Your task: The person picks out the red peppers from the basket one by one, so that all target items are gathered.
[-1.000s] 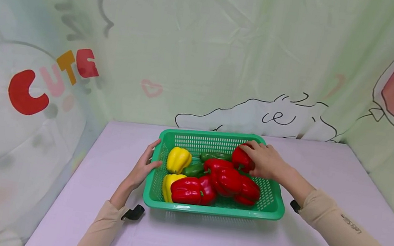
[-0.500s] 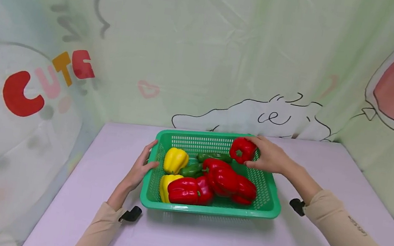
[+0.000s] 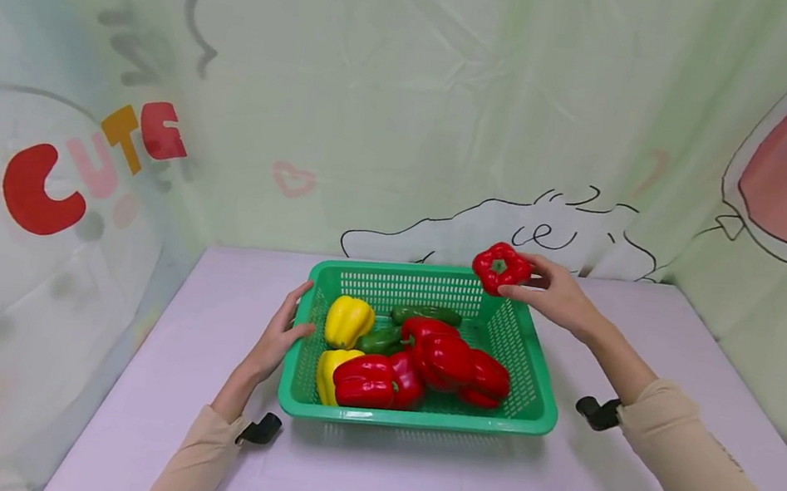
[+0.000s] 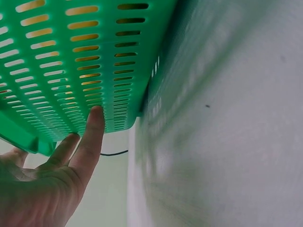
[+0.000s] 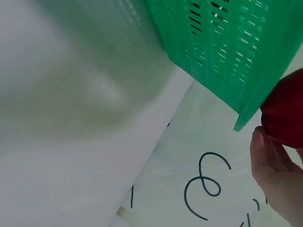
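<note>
My right hand (image 3: 554, 295) holds a red bell pepper (image 3: 500, 267) above the basket's back right corner, its stem end facing the head camera. In the right wrist view the same pepper (image 5: 286, 111) is cut off by the frame edge, with fingertips against it. My left hand (image 3: 278, 338) grips the left side of the green plastic basket (image 3: 414, 423), thumb over the rim. In the left wrist view, fingers (image 4: 90, 142) of that hand touch the slotted outer wall. Inside lie several red bell peppers (image 3: 445, 360), a yellow bell pepper (image 3: 348, 321), another (image 3: 327, 375) and dark green cucumber-like vegetables (image 3: 427, 314).
The basket stands on a table with a pale lilac cover (image 3: 389, 488). Behind it hangs a light green printed curtain (image 3: 412, 114). A black wrist camera (image 3: 259, 430) sits at the left sleeve, and another wrist camera (image 3: 598, 413) at the right.
My right hand has lifted the red bell pepper up from the basket's back right corner to above the rim, turning its stem end toward the head camera. The left hand stays on the basket.
</note>
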Motion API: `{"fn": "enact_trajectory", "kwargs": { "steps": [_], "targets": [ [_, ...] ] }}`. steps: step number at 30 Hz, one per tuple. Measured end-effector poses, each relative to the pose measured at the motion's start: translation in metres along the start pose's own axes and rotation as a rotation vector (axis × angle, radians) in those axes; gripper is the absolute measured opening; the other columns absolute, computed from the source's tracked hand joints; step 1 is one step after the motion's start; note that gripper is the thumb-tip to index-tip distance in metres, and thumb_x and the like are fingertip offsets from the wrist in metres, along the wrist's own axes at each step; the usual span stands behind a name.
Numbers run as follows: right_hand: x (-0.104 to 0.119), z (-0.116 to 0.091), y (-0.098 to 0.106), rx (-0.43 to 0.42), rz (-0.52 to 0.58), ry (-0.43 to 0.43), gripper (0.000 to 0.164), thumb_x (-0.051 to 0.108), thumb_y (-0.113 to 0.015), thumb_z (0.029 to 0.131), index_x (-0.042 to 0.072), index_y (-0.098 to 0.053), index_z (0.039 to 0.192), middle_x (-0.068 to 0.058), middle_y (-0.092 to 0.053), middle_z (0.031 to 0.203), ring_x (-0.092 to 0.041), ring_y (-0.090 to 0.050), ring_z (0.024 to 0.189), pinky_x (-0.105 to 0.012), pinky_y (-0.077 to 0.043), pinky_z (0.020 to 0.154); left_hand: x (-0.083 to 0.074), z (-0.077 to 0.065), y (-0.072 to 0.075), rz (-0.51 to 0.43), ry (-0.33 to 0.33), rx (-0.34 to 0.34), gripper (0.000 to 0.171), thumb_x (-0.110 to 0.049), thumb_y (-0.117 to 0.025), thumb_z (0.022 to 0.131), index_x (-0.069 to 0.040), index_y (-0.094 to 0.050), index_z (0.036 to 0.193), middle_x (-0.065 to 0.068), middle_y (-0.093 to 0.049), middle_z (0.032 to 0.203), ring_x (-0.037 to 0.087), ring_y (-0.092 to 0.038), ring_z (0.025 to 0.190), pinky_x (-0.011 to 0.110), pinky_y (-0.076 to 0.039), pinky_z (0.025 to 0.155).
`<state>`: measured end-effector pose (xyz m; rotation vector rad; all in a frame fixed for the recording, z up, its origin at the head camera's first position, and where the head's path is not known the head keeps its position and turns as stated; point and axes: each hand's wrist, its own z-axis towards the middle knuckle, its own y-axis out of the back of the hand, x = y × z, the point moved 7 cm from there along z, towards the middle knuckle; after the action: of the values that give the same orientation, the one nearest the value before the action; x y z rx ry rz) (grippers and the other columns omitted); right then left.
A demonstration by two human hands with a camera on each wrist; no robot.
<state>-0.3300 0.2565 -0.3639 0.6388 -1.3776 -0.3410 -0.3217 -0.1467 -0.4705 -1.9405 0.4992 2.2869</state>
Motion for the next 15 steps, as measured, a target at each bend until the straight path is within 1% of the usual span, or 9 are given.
{"fn": "enact_trajectory", "kwargs": {
  "steps": [1,2,4,7,9,11,12,13,15],
  "targets": [
    [-0.003,0.000,0.004,-0.022,0.011,-0.027,0.074,0.030,-0.067,0.093,0.001,-0.031,0.152,-0.024,-0.049,0.139,-0.040,-0.050,0.123,-0.046,-0.051,0.091,0.000,0.000,0.000,0.000,0.001,-0.002,0.068,-0.015,-0.051,0.098,-0.023,-0.019,0.158,0.023,-0.036,0.151,0.044,-0.051,0.123,0.042,-0.055,0.085],
    [-0.006,0.000,0.008,-0.045,0.022,-0.054,0.075,0.032,-0.066,0.094,0.002,-0.030,0.153,-0.024,-0.047,0.141,-0.040,-0.049,0.124,-0.042,-0.051,0.091,0.000,-0.001,0.000,-0.002,0.001,-0.002,0.068,-0.015,-0.050,0.098,-0.023,-0.019,0.158,0.023,-0.036,0.151,0.044,-0.050,0.123,0.043,-0.055,0.085],
    [-0.014,-0.001,0.015,-0.092,0.052,-0.108,0.078,0.036,-0.064,0.095,0.002,-0.026,0.154,-0.025,-0.042,0.145,-0.041,-0.046,0.126,-0.031,-0.051,0.087,0.000,-0.002,0.000,-0.005,0.003,-0.004,0.068,-0.015,-0.051,0.098,-0.022,-0.019,0.158,0.023,-0.035,0.151,0.043,-0.050,0.123,0.042,-0.055,0.086],
    [-0.027,-0.002,0.022,-0.158,0.111,-0.182,0.084,0.043,-0.062,0.095,0.001,-0.021,0.155,-0.028,-0.036,0.149,-0.043,-0.042,0.129,-0.016,-0.049,0.077,0.001,-0.003,-0.001,-0.003,0.003,-0.003,0.069,-0.015,-0.050,0.098,-0.022,-0.018,0.158,0.023,-0.035,0.152,0.043,-0.050,0.122,0.042,-0.055,0.086],
    [-0.036,-0.003,0.025,-0.191,0.152,-0.219,0.086,0.046,-0.060,0.095,0.000,-0.019,0.155,-0.029,-0.035,0.150,-0.044,-0.042,0.129,-0.010,-0.047,0.070,0.001,-0.003,-0.001,-0.005,0.000,-0.005,0.069,-0.015,-0.050,0.097,-0.021,-0.019,0.158,0.023,-0.035,0.152,0.043,-0.050,0.122,0.043,-0.054,0.087],
    [-0.044,-0.005,0.027,-0.219,0.173,-0.249,0.087,0.047,-0.060,0.095,-0.002,-0.020,0.154,-0.030,-0.035,0.149,-0.045,-0.043,0.129,-0.010,-0.047,0.069,0.000,-0.002,-0.001,-0.002,-0.006,-0.004,0.069,-0.015,-0.050,0.097,-0.021,-0.018,0.158,0.023,-0.034,0.153,0.043,-0.049,0.124,0.045,-0.053,0.089],
    [-0.048,-0.005,0.028,-0.232,0.178,-0.263,0.086,0.047,-0.059,0.095,-0.003,-0.020,0.154,-0.030,-0.035,0.149,-0.045,-0.044,0.128,-0.011,-0.049,0.071,0.000,-0.002,-0.001,-0.002,-0.009,-0.004,0.069,-0.015,-0.050,0.097,-0.022,-0.019,0.158,0.022,-0.033,0.153,0.043,-0.048,0.125,0.046,-0.052,0.091],
    [-0.053,-0.006,0.028,-0.242,0.178,-0.279,0.086,0.048,-0.059,0.095,-0.004,-0.021,0.153,-0.030,-0.036,0.149,-0.046,-0.045,0.127,-0.015,-0.051,0.075,0.000,-0.002,-0.001,-0.002,-0.012,-0.006,0.068,-0.015,-0.050,0.097,-0.022,-0.019,0.158,0.021,-0.034,0.153,0.043,-0.048,0.125,0.047,-0.052,0.092],
    [-0.062,-0.009,0.026,-0.256,0.171,-0.312,0.087,0.049,-0.057,0.096,-0.007,-0.020,0.152,-0.032,-0.036,0.148,-0.046,-0.045,0.127,-0.028,-0.053,0.086,0.000,-0.002,-0.001,-0.001,-0.015,-0.006,0.068,-0.014,-0.050,0.098,-0.022,-0.019,0.158,0.021,-0.034,0.154,0.042,-0.047,0.126,0.048,-0.051,0.093]
  ]
}}
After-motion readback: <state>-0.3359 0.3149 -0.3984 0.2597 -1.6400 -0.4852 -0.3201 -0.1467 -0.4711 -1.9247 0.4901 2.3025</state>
